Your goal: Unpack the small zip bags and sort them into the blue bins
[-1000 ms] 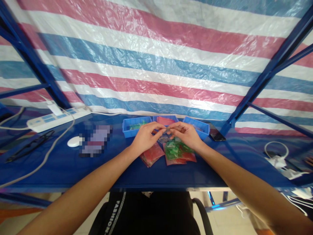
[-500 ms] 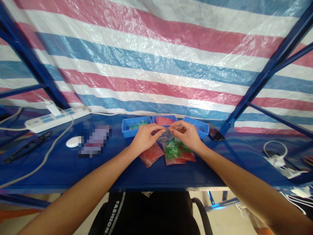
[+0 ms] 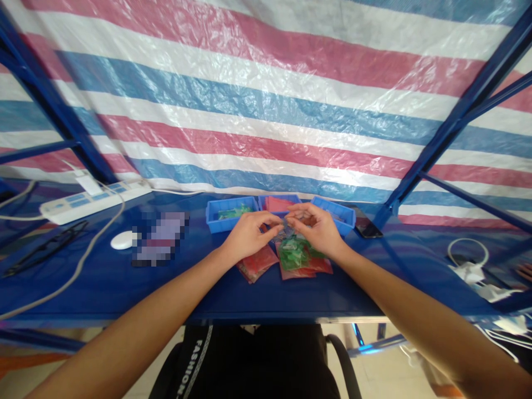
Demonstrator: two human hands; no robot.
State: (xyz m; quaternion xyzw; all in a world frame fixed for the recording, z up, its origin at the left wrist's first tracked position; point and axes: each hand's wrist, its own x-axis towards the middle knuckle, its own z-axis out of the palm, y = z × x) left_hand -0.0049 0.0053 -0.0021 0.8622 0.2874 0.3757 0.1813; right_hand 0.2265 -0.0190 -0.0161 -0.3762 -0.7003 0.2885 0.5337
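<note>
Lower left, the cable (image 3: 86, 256) trails loose across the table (image 3: 236, 302), so a snag could drag it; probably no bother, since it lies well apart from the hands. Centre, the left hand (image 3: 249, 233) has thumb and fingers curled near each other above a clear packet (image 3: 277, 236); can't tell if they grip it. Left red packets (image 3: 256, 262) sit under that wrist, and a low sweep could skew the pile. The right hand (image 3: 319, 228) is bent to a near-pinch, tips almost meeting the left's (anything held there is too small to make out), and a fumble could drop it. The green packet (image 3: 293, 256) lies loosely on right red packets (image 3: 300, 274), below centre; a brush from the right palm could slide it off. Containers, behind the hands: left tray (image 3: 222, 226), green bits (image 3: 235, 212); middle tray (image 3: 261, 203), red packets; right tray (image 3: 348, 227), something unclear, partly hidden by the right hand.
</note>
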